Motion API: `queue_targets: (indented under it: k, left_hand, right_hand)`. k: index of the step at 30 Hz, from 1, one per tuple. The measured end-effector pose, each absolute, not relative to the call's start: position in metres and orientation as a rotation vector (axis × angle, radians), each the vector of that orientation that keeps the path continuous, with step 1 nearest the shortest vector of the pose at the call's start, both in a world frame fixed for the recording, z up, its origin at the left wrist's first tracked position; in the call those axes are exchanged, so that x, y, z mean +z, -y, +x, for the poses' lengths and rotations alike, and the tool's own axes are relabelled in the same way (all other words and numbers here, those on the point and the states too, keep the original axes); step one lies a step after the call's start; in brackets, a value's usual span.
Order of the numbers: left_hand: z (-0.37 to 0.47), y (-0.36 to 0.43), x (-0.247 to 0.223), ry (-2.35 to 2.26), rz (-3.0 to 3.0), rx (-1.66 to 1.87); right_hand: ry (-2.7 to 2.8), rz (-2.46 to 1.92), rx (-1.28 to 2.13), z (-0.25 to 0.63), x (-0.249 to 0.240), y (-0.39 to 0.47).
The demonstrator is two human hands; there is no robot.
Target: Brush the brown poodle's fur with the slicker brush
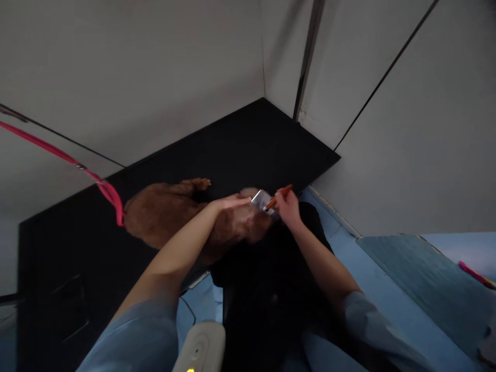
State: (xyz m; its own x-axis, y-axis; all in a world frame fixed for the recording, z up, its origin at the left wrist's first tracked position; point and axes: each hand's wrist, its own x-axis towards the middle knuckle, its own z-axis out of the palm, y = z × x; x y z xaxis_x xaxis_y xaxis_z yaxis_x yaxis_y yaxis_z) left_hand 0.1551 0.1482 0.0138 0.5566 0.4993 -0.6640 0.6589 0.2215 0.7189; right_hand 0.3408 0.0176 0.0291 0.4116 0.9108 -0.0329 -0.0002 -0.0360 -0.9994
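Observation:
A brown, curly-coated dog (pixel 166 217) lies on the black table (pixel 240 144), with one leg (pixel 197 184) stretched out toward the back. Across its right part rests my left hand (pixel 235 200), fingers extended along the fur and pointing right; their tips are blurred. My right hand (pixel 287 206) is closed around the orange handle of a slicker brush (pixel 260 198). The brush's shiny head is against or just over the fur, close to my left fingertips. Blur and my hands partly hide that end of the dog.
A pink leash (pixel 98 181) runs from the upper left down to the dog. Grey walls (pixel 155 67) meet behind the table. A pale device (pixel 201 346) shows at the bottom. To the right are blue flooring (pixel 341 232), a grey-blue mat (pixel 418 279) and a pink item (pixel 475 274).

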Motion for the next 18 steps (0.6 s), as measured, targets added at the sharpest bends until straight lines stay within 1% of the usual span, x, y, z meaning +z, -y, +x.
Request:
queue_targets:
  k: [2, 3, 5, 7, 8, 10, 12, 13, 15, 17, 18]
  left_hand:
    - [0.156, -0.15, 0.014, -1.017, 1.446, -0.137]
    - [0.157, -0.152, 0.013, -1.042, 1.493, -0.171]
    - [0.158, -0.156, 0.012, -1.129, 1.623, -0.285]
    - [0.159, -0.155, 0.013, -1.251, 1.835, -0.282]
    - [0.159, -0.153, 0.014, -1.339, 1.976, -0.204]
    - [0.158, -0.145, 0.019, -1.533, 2.231, -0.016]
    - [0.156, -0.133, 0.027, -1.631, 2.355, 0.024]
    - [0.155, -0.127, 0.031, -1.636, 2.363, -0.012]
    - [0.152, -0.118, 0.038, -1.638, 2.328, -0.05]
    - [0.148, -0.112, 0.043, -1.661, 2.274, 0.012]
    - [0.146, -0.109, 0.044, -1.65, 2.254, 0.03]
  right_hand:
    - [0.774, -1.434, 0.771, 0.341, 0.03, -0.018]
    - [0.786, -1.415, 0.792, 0.339, 0.03, -0.018]
    - [0.899, -1.349, 0.977, 0.336, 0.026, -0.018]
    - [0.924, -1.346, 1.1, 0.338, 0.019, -0.022]
    - [0.866, -1.389, 1.057, 0.343, 0.016, -0.026]
    - [0.66, -1.485, 0.792, 0.356, 0.012, -0.032]
    - [0.554, -1.486, 0.595, 0.364, 0.008, -0.034]
    - [0.584, -1.459, 0.607, 0.365, 0.007, -0.034]
    - [0.751, -1.383, 0.828, 0.361, 0.003, -0.031]
    - [0.845, -1.344, 1.029, 0.358, -0.002, -0.028]
    - [0.813, -1.365, 1.028, 0.358, -0.004, -0.027]
